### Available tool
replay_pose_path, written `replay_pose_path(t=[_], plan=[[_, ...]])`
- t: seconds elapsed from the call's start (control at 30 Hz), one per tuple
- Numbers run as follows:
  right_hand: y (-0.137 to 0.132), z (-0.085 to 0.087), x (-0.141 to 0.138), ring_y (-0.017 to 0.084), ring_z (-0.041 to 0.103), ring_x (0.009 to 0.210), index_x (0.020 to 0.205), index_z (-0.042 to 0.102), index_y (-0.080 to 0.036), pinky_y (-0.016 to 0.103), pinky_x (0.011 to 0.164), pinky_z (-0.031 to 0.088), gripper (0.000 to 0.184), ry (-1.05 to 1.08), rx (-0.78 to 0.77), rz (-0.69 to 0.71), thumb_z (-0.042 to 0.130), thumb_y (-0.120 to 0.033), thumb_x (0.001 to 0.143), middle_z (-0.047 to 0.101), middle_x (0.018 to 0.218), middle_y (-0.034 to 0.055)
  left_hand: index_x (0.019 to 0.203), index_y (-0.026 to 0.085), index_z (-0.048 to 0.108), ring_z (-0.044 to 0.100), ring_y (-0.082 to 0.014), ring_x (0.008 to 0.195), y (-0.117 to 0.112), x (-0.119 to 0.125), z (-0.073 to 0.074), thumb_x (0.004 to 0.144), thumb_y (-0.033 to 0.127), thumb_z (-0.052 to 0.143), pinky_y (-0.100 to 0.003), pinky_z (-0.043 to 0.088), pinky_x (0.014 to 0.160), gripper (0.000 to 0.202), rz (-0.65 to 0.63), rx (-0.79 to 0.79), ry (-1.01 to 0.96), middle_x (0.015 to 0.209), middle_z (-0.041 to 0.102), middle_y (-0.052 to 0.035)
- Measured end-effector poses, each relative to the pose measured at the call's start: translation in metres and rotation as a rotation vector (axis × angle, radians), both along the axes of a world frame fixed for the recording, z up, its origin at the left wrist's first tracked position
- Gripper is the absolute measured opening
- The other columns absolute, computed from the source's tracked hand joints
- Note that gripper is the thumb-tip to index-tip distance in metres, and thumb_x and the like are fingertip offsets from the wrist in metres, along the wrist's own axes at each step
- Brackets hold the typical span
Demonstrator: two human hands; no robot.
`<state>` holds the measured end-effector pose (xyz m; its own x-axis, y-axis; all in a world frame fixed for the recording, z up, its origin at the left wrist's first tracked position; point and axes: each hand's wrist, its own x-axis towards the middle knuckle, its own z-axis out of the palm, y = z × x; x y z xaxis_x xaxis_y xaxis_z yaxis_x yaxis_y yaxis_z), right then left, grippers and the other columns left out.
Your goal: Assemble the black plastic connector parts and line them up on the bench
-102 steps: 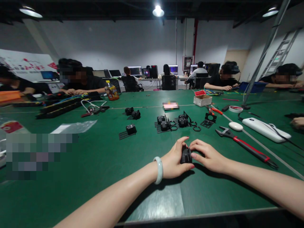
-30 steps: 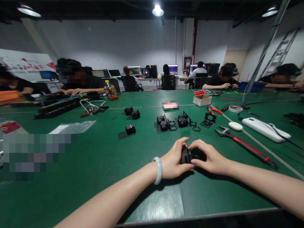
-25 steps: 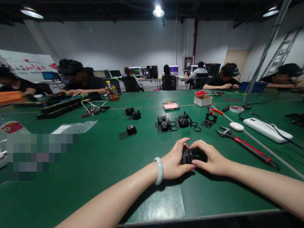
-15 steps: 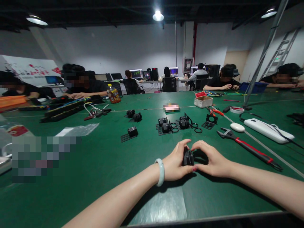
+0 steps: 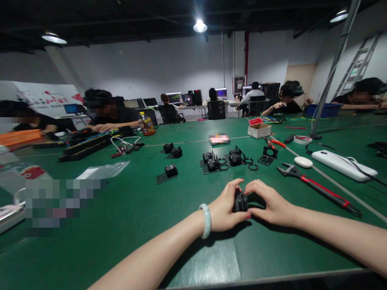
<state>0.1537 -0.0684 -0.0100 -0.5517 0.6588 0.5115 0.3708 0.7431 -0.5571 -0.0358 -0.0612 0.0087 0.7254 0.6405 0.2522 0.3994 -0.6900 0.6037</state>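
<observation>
My left hand (image 5: 225, 210) is closed around a black round plastic fitting (image 5: 240, 201), held low over the green table. My right hand (image 5: 272, 204) curves in from the other side, its thumb and index fingertips at the fitting's right edge, with a gap under the palm. Beyond the hands lie black fittings on slotted brackets (image 5: 212, 163), with flat black rings (image 5: 253, 166) beside them. A bare black bracket (image 5: 269, 155) with a round hole stands to their right. Another fitting on its bracket (image 5: 171, 170) lies farther left.
An adjustable wrench (image 5: 320, 189), a white power bank (image 5: 343, 164), a white mouse-like object (image 5: 303, 162) and red-handled pliers (image 5: 276, 143) lie right. A small box (image 5: 259, 130) stands behind. Plastic bags (image 5: 104, 169) lie left. Co-workers sit across the table; a metal pole (image 5: 335, 72) rises right.
The view has shifted slightly. Both hands keep their hold on the fitting, which looks slightly turned. A co-worker across the table at right has raised their hands.
</observation>
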Motion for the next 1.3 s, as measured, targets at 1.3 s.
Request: replay_pose_path(t=[1.3], plan=[[0.0002, 0.0006, 0.0011, 0.019, 0.048, 0.087, 0.094, 0.048, -0.019, 0.033, 0.076, 0.040, 0.030, -0.009, 0.016, -0.001, 0.060, -0.018, 0.066, 0.053, 0.092, 0.0054, 0.123, 0.017, 0.016, 0.042, -0.0213, 0.099, 0.0008, 0.0002, -0.0020, 0.066, 0.026, 0.060, -0.039, 0.034, 0.087, 0.073, -0.007, 0.004, -0.047, 0.105, 0.039, -0.0092]])
